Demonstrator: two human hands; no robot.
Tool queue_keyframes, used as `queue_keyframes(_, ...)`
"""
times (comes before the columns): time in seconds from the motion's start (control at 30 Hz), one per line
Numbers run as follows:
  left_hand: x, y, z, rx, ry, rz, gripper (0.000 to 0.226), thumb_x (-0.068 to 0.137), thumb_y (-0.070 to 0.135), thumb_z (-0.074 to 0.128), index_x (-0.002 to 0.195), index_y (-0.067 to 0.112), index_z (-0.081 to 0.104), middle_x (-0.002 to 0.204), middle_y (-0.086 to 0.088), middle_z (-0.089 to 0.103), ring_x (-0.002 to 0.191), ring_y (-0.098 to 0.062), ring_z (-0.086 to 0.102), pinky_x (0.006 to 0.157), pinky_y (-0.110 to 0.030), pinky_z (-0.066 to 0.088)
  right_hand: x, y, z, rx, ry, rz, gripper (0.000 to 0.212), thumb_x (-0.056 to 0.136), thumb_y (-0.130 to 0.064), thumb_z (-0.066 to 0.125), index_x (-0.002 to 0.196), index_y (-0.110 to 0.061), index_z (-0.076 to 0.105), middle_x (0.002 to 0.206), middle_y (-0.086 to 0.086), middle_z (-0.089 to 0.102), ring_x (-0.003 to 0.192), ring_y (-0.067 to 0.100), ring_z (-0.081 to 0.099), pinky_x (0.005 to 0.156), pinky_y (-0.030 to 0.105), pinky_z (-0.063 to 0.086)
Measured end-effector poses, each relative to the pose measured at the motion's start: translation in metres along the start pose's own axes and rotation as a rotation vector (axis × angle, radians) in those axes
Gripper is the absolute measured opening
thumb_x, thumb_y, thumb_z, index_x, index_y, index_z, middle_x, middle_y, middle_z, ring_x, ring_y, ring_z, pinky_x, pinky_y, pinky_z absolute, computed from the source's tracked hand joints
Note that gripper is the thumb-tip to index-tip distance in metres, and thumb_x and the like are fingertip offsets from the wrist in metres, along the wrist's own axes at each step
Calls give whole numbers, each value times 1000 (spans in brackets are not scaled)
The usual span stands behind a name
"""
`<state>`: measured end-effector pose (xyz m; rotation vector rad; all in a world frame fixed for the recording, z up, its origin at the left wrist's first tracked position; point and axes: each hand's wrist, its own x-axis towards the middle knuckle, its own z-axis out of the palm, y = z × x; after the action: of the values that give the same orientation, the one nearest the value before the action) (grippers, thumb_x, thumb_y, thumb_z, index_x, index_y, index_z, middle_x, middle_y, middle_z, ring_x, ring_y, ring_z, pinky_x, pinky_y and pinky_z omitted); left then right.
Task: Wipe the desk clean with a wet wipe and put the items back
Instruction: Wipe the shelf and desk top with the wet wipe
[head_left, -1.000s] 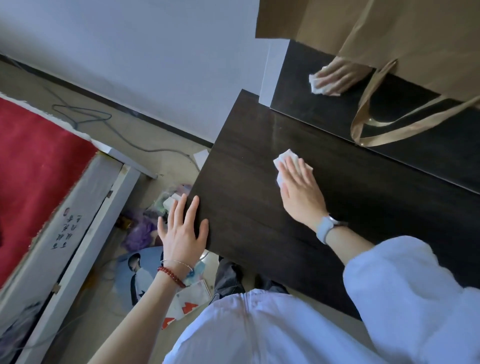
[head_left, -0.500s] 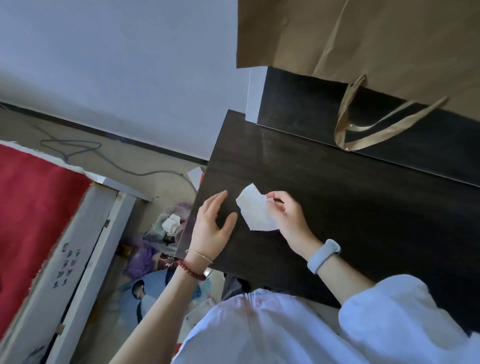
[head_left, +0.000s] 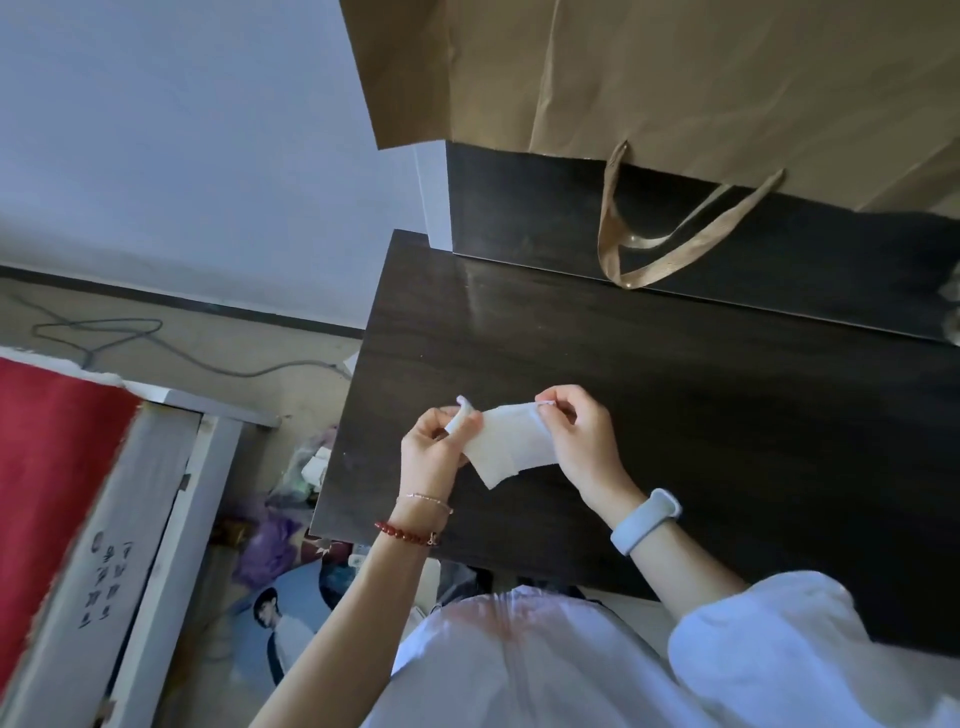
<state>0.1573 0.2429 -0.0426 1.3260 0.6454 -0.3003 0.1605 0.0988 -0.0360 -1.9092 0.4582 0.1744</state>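
Wet wipe (head_left: 511, 446): one white sheet, thin and limp, partly folded, with a doubled layer visible along its lower portion and a soft corner hanging toward the person. It is held in the air just above the dark wood-grain surface (head_left: 701, 415), stretched between the two hands.

Left hand (head_left: 434, 449): fingers are curled and the wipe's left edge is pinched between thumb and fingertips; a small flap of the sheet is seen standing above the fingers. A red bead bracelet (head_left: 402, 534) and a thin chain bracelet (head_left: 423, 500) are worn on this wrist.

Right hand (head_left: 582, 441): fingers are curled and the wipe's upper right corner is pinched. A pale wristband (head_left: 645, 521) is worn on this wrist. White sleeves are noted on the person.

Brown paper bag (head_left: 675, 88): placed on a raised dark shelf (head_left: 519, 208) at the back of the surface, its flat handle (head_left: 670, 260) draped down over the shelf front.

Floor, left of the surface: a grey cable (head_left: 156, 343), a pile of mixed clutter (head_left: 291, 519) and a printed poster (head_left: 291, 629) are recorded. A red cloth (head_left: 47, 478) on a white frame is seen at the far left.
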Motion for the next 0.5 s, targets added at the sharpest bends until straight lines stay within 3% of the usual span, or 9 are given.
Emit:
queue_keyframes(0.1, -2, 0, 4, -37, -169, 109, 45, 77, -3, 61, 44, 22, 45, 106, 0, 63, 101, -16, 60, 84, -32, 47, 0, -2, -3, 16, -15, 1, 13, 88, -4, 51, 85, -14, 58, 79, -14, 57, 76, 0, 53, 60, 2, 37)
queue_keyframes(0.2, -1, 0, 5, -73, -279, 47, 30, 65, 9, 67, 51, 23, 45, 76, 1, 64, 74, -20, 60, 58, -29, 51, 3, -3, -10, -11, 3, -22, 12, 89, -4, 50, 86, -13, 58, 79, -15, 55, 75, 0, 53, 60, 2, 37)
queue_keyframes(0.27, -1, 0, 2, -9, -241, 24, 27, 63, 12, 70, 63, 23, 46, 67, 4, 56, 64, -17, 53, 50, -29, 47, 8, -3, -19, -16, 52, -14, 12, 89, -3, 48, 89, -9, 59, 78, -15, 54, 74, -1, 51, 60, 2, 37)
queue_keyframes(0.37, 1, 2, -1, 282, -112, 26, 30, 70, 7, 74, 83, 22, 51, 81, -1, 55, 70, -17, 54, 56, -29, 47, 15, 3, -34, -55, 104, 9, 12, 90, -5, 46, 90, -10, 57, 78, -14, 52, 74, 0, 50, 60, 5, 37)
queue_keyframes(0.43, 1, 6, 2, 471, -3, 21, 16, 76, 10, 69, 86, 14, 57, 80, -2, 58, 75, -19, 56, 58, -25, 45, 15, 8, -38, -108, 97, 24, 11, 91, -7, 45, 90, -12, 55, 80, -11, 52, 75, 4, 49, 63, 16, 40)
queue_keyframes(0.5, 1, 9, 9, 604, 74, 11, 15, 78, 16, 65, 91, 9, 61, 84, -6, 61, 85, -24, 57, 66, -27, 43, 11, 14, -39, -147, 90, 30, 11, 91, -7, 44, 93, -9, 55, 85, -5, 53, 82, 11, 50, 66, 25, 39)
